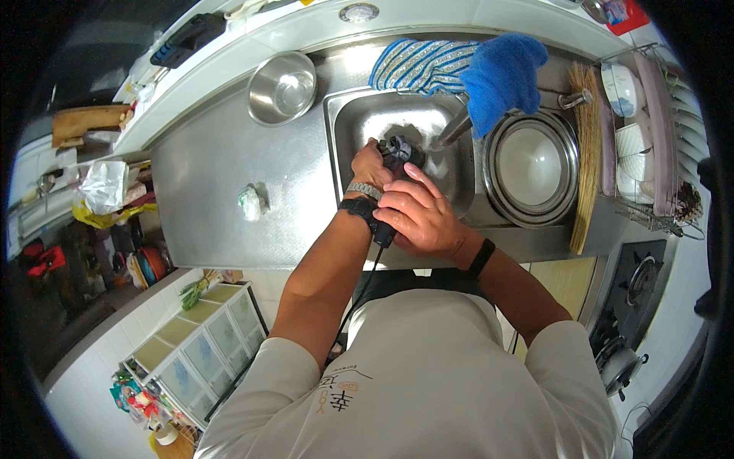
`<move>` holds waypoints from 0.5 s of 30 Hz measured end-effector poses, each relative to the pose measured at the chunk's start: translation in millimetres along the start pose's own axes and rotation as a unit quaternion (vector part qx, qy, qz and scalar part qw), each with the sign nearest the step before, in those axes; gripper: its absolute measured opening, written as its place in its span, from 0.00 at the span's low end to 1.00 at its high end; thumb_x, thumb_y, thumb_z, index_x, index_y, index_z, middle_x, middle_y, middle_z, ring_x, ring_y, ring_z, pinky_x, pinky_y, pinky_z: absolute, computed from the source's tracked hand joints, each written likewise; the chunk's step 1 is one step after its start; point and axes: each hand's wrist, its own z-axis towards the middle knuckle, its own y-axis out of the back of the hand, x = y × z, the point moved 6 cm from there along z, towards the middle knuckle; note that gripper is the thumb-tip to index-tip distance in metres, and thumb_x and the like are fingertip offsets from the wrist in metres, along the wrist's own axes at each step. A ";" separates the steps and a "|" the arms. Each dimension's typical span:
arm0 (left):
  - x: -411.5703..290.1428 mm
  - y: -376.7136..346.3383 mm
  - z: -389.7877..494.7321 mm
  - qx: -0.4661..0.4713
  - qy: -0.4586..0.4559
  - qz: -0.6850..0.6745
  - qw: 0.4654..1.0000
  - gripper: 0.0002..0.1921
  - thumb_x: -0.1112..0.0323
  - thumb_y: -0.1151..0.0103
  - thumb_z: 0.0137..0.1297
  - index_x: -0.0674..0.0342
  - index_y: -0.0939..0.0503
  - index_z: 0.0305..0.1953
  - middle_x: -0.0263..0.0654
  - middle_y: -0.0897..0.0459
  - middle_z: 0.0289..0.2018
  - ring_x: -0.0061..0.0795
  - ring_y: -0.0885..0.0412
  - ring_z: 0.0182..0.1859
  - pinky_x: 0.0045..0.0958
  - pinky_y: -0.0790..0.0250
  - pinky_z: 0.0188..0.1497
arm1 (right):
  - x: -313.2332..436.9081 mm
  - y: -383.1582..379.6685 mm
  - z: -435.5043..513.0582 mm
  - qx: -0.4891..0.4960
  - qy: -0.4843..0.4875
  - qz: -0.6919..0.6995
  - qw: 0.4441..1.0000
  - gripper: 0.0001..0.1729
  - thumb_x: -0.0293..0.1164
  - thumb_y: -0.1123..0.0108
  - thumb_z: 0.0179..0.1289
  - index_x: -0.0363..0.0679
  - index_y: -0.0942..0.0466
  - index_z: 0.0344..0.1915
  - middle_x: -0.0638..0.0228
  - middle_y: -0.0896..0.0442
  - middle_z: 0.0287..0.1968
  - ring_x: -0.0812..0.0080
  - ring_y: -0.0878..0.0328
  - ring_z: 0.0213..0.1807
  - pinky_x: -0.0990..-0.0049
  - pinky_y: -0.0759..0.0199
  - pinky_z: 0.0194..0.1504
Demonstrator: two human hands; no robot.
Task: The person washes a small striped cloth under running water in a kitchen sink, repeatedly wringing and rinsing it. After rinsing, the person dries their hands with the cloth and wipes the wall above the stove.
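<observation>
My left hand (370, 165) reaches over the stainless steel sink (362, 109), beside a wet dark bundle (397, 150) that looks like cloth. Whether its fingers grip the bundle is hidden. A metal-link band (363, 189) and a black strap circle the left wrist, with a small black device (383, 234) and its cable attached. My right hand (423, 213) lies across that wrist, fingers apart, the lower fingertips at the device. Its skin looks wet, and no object shows in it. The faucet spout (455, 129) points into the basin, partly under a blue cloth (504, 72).
A steel bowl (282, 89) and a crumpled white-green packet (251, 203) sit on the left counter. Behind the sink lies a striped cloth (421, 64). Nested bowls (530, 166), a straw whisk (585, 158) and a dish rack (636, 212) stand right. A gas stove (631, 287) is beyond.
</observation>
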 end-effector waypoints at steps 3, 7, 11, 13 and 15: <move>4.9 15.2 30.2 0.038 -0.056 0.082 0.994 0.19 0.54 0.51 0.91 0.65 0.19 0.58 0.45 0.10 0.49 0.46 0.11 0.48 0.51 0.17 0.53 | 5.2 1.2 2.6 -0.014 0.038 -0.024 0.999 0.19 0.33 0.29 0.54 0.45 0.10 0.48 0.68 0.11 0.52 0.61 0.15 0.62 0.42 0.37 0.85; 4.7 27.6 61.1 0.106 -0.203 0.316 0.921 0.20 0.55 0.56 0.92 0.66 0.20 0.57 0.53 0.10 0.52 0.52 0.11 0.52 0.55 0.17 0.63 | 8.5 3.5 4.0 -0.007 0.062 -0.043 0.997 0.15 0.33 0.29 0.61 0.45 0.09 0.48 0.70 0.09 0.50 0.64 0.14 0.61 0.39 0.37 0.84; 0.8 31.8 49.6 0.013 -0.257 0.364 0.895 0.17 0.58 0.42 0.85 0.67 0.18 0.58 0.50 0.08 0.50 0.45 0.09 0.52 0.44 0.18 0.57 | 9.6 4.2 5.5 0.012 0.069 -0.046 0.997 0.14 0.34 0.29 0.62 0.45 0.09 0.48 0.70 0.09 0.50 0.65 0.13 0.61 0.38 0.37 0.84; -4.0 21.6 23.7 -0.027 -0.295 0.415 0.860 0.18 0.58 0.37 0.82 0.68 0.17 0.58 0.50 0.07 0.49 0.44 0.08 0.52 0.42 0.18 0.55 | 8.2 4.4 6.1 0.012 0.059 -0.040 0.997 0.15 0.35 0.27 0.61 0.46 0.09 0.48 0.70 0.09 0.50 0.65 0.14 0.62 0.38 0.37 0.84; -10.5 6.9 -8.3 -0.068 -0.341 0.492 0.798 0.20 0.56 0.34 0.80 0.68 0.14 0.57 0.53 0.05 0.48 0.47 0.07 0.52 0.42 0.18 0.54 | 6.6 4.3 6.3 0.008 0.049 -0.029 0.998 0.16 0.36 0.27 0.59 0.46 0.09 0.47 0.70 0.09 0.51 0.65 0.14 0.62 0.38 0.38 0.84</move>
